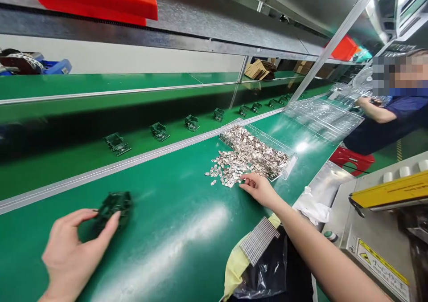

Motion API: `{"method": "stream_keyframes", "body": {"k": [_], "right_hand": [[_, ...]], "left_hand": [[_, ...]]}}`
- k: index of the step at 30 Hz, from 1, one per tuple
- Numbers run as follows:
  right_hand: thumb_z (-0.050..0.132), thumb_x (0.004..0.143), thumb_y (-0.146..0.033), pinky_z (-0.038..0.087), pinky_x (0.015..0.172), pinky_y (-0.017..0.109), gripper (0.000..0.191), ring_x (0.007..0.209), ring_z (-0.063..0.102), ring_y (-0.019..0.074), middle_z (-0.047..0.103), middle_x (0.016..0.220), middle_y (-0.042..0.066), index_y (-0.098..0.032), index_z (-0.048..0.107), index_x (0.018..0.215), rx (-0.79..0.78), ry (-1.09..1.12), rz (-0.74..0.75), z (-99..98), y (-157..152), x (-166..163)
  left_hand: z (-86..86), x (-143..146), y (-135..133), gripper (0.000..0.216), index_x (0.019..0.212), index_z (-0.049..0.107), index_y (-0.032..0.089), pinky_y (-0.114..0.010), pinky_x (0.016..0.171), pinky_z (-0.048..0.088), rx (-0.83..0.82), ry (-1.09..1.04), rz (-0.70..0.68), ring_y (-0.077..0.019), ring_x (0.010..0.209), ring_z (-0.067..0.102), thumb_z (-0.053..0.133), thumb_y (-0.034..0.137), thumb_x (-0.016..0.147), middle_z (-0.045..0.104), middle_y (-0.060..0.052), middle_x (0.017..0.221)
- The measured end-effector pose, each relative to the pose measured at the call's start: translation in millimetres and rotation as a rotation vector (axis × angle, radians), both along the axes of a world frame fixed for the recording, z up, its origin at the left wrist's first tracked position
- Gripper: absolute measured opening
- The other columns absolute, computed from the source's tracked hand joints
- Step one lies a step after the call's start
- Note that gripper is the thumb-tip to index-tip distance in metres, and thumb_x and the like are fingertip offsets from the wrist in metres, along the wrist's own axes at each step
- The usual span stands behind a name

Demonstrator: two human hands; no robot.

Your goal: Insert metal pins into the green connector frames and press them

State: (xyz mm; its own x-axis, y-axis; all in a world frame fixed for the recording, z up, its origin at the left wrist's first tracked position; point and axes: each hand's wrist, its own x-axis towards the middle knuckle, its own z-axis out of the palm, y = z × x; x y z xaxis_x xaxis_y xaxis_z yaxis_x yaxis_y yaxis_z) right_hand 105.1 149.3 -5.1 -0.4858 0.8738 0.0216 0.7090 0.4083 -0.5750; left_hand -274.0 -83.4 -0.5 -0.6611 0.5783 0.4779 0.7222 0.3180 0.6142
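My left hand [72, 250] lies on the green work surface [174, 230] at the lower left, thumb and fingers curled round a small dark green circuit part [113, 207]. My right hand [259, 188] reaches forward to a heap of small shiny metal pieces [230, 170] spilled from a clear plastic tray [289, 161]. Its fingers are pinched together at the edge of the heap; what they hold is too small to make out.
Several dark green parts [117, 142] ride in a row on the conveyor belt behind a metal rail [140, 159]. A stack of grey strips [259, 239] and plastic bags lie at my right. A steel machine [377, 230] stands right. A co-worker's arm [372, 110] rests over clear trays.
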Motion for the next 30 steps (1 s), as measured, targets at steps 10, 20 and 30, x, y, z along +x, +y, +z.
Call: {"method": "stream_keyframes", "body": {"k": [10, 20, 30], "right_hand": [[0.066, 0.085, -0.014, 0.045, 0.067, 0.025, 0.003, 0.070, 0.060, 0.0154, 0.063, 0.074, 0.001, -0.015, 0.064, 0.084, -0.003, -0.284, 0.145, 16.0, 12.9, -23.6], [0.062, 0.092, -0.031, 0.052, 0.078, 0.034, 0.018, 0.082, 0.062, 0.0172, 0.064, 0.090, 0.004, -0.014, 0.063, 0.087, -0.043, -0.626, 0.275, 34.1, 20.6, -40.9], [0.062, 0.093, -0.030, 0.053, 0.068, 0.030, 0.017, 0.072, 0.061, 0.0147, 0.063, 0.082, 0.001, -0.013, 0.062, 0.088, -0.062, -0.584, 0.224, 27.1, 9.7, -24.5]], "left_hand": [[-27.5, 43.3, -26.1, 0.085, 0.137, 0.030, 0.026, -0.057, 0.094, 0.048, -0.186, 0.014, -0.322, -0.0381, 0.120, 0.051, 0.067, 0.060, 0.069, 0.045, -0.017, 0.135], [-15.5, 26.5, -6.4, 0.097, 0.150, 0.007, 0.034, -0.048, 0.104, 0.044, -0.506, -0.027, -0.741, -0.0323, 0.135, 0.041, 0.067, 0.046, 0.076, 0.037, -0.012, 0.151], [-12.7, 52.5, 4.7, 0.070, 0.133, 0.042, 0.027, -0.046, 0.097, 0.050, -0.388, -0.105, -0.576, -0.0313, 0.118, 0.057, 0.070, 0.043, 0.071, 0.055, -0.011, 0.127]]}}
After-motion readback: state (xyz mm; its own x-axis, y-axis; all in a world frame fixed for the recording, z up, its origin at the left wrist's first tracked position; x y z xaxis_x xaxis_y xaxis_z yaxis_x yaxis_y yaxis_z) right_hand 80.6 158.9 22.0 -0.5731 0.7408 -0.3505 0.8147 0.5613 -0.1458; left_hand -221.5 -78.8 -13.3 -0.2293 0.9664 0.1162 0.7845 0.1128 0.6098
